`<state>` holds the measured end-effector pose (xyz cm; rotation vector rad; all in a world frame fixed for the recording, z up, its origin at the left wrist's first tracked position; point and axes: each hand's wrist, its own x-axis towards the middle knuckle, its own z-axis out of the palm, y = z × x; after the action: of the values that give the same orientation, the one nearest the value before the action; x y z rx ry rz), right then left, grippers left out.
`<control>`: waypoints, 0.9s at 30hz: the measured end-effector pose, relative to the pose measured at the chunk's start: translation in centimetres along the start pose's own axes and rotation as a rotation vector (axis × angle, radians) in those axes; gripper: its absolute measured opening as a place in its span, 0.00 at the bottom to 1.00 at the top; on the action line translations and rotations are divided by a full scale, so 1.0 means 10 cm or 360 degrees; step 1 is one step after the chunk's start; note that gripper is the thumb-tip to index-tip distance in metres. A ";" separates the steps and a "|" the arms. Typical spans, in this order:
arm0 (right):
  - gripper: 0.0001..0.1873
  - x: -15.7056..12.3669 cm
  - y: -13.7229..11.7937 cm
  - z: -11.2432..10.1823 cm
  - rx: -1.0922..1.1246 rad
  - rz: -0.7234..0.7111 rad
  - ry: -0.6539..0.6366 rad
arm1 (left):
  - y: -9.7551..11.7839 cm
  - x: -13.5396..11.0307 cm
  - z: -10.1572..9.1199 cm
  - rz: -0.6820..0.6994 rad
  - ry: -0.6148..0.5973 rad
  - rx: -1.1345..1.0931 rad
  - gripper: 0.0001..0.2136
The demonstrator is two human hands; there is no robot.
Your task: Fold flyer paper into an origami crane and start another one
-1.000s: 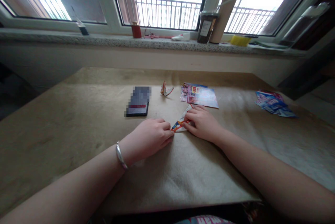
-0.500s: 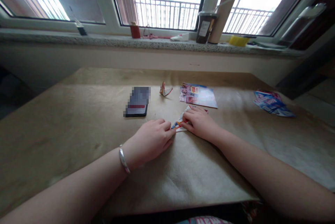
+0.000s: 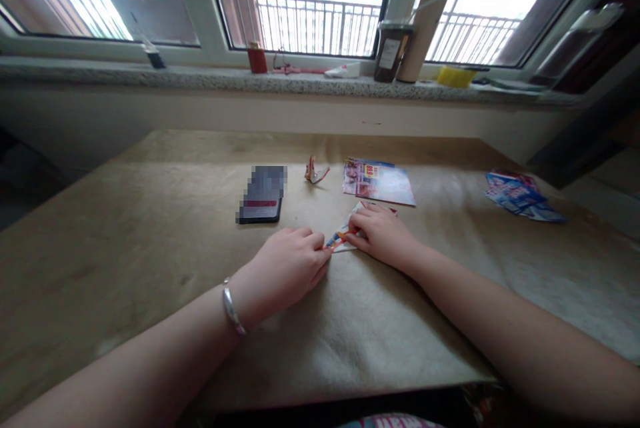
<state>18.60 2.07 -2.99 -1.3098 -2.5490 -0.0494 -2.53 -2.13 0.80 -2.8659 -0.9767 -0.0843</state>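
Note:
Between my hands lies a partly folded sheet of paper (image 3: 345, 243), white with blue, orange and red print, flat on the table (image 3: 200, 268). My left hand (image 3: 295, 261), with a silver bracelet at its wrist, pinches the paper's near left tip with closed fingers. On the paper's right part rests my right hand (image 3: 381, 236), its thumb and fingers closed on a fold. Much of the sheet is hidden under the right hand. Just beyond it sits a small folded paper piece (image 3: 316, 173) standing up on the table.
A phone (image 3: 263, 195) with a blurred screen lies to the left. Printed leaflets (image 3: 380, 181) are behind my right hand, and more blue and red leaflets (image 3: 523, 196) lie far right. On the windowsill (image 3: 210, 79) stand a dark jar (image 3: 391, 51), a tall cylinder (image 3: 427, 25) and a red container (image 3: 257, 59).
My left hand has shifted slightly left along the paper's tip, uncovering a little more of the coloured edge. My right hand stays in place.

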 end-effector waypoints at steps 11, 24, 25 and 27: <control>0.11 -0.02 0.01 0.00 0.0010 0.0019 -0.0022 | -0.08 -0.03 -0.04 -0.0024 -0.0064 -0.0144 0.11; 0.10 -0.03 0.00 -0.01 -0.0003 0.0026 -0.0031 | -0.20 -0.02 0.00 0.0012 -0.0052 -0.0301 0.10; 0.11 -0.03 0.00 -0.01 0.0000 0.0028 -0.0036 | -0.21 -0.02 0.00 0.0016 -0.0053 -0.0304 0.10; 0.11 -0.04 0.00 -0.01 0.0008 0.0025 -0.0039 | -0.23 -0.02 -0.01 0.0016 -0.0062 -0.0304 0.10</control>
<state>18.85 1.78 -2.99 -1.3363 -2.5572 -0.0242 -4.08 -0.48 1.06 -3.0562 -1.0131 -0.1284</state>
